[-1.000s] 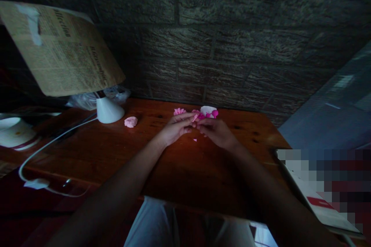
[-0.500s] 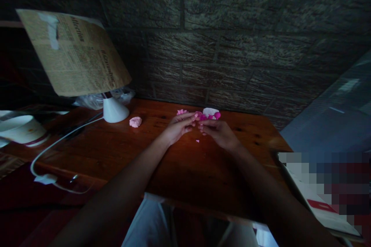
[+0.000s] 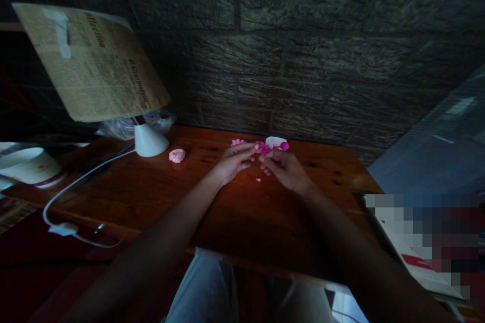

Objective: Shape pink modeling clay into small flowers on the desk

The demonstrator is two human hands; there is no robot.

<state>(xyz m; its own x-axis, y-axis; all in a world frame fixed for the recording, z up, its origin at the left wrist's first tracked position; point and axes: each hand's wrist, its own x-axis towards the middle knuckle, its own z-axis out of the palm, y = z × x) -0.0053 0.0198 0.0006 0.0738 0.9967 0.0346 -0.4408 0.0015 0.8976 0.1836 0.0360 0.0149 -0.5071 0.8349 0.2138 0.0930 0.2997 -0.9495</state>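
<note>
My left hand [image 3: 232, 162] is closed, pinching a small soft pink piece [image 3: 256, 147] between thumb and fingers. Close by on the right, my right hand [image 3: 288, 171] is pinched too; anything in its fingertips is too small to make out. Just beyond the fingers sit bright magenta bits [image 3: 266, 150] and a magenta lump [image 3: 284, 146], beside a white sheet-like piece [image 3: 276, 141]. A frilly pink piece [image 3: 237, 142] shows behind my left hand. One tiny pink scrap [image 3: 258, 179] lies on the wooden table [image 3: 235, 217] in front of both hands.
A pale pink lump [image 3: 176, 155] rests left of my hands. Behind it stands a lamp [image 3: 147, 141] with a newsprint shade [image 3: 98, 68] and a white cord [image 3: 81, 176]. A pale cup [image 3: 32, 166] is at far left. The dark stone wall [image 3: 303, 60] bounds the table's back.
My right fingertips have curled and shifted slightly, showing more of the magenta bits behind them. My left hand keeps its pinch on the pink piece. The whole view has moved a little.
</note>
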